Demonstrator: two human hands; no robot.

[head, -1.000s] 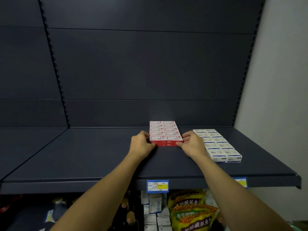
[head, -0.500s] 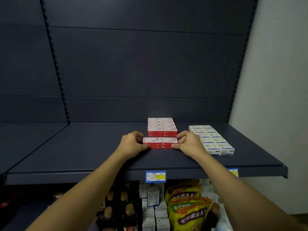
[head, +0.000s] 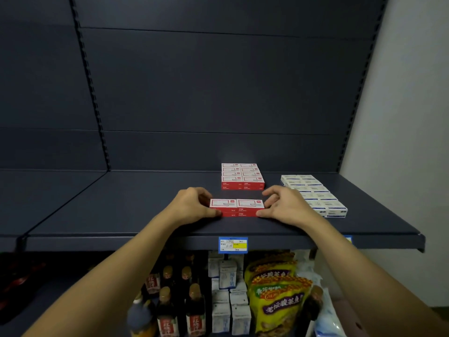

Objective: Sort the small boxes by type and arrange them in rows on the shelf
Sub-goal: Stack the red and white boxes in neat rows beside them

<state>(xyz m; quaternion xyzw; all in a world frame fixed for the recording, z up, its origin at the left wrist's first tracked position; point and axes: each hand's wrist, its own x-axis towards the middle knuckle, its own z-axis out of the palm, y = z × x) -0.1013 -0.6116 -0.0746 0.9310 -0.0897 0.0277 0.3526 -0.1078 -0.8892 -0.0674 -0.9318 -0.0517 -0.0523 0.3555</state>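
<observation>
On the dark shelf (head: 121,215), a front row of red boxes (head: 237,207), two wide and stacked two high, sits between my hands. My left hand (head: 194,206) presses its left end and my right hand (head: 283,206) its right end. Behind it, apart by a gap, stands the block of red boxes (head: 242,176) in two columns. A block of white boxes with blue print (head: 313,193) lies in two columns to the right, partly hidden by my right hand.
A blue and yellow price tag (head: 232,244) hangs on the shelf's front edge. Below are dark sauce bottles (head: 179,305), small white cartons (head: 229,295) and yellow snack bags (head: 277,293). A pale wall (head: 401,117) bounds the shelf on the right.
Both hands have pulled the front row of red boxes away from the red block toward the shelf's front edge, opening a gap behind it.
</observation>
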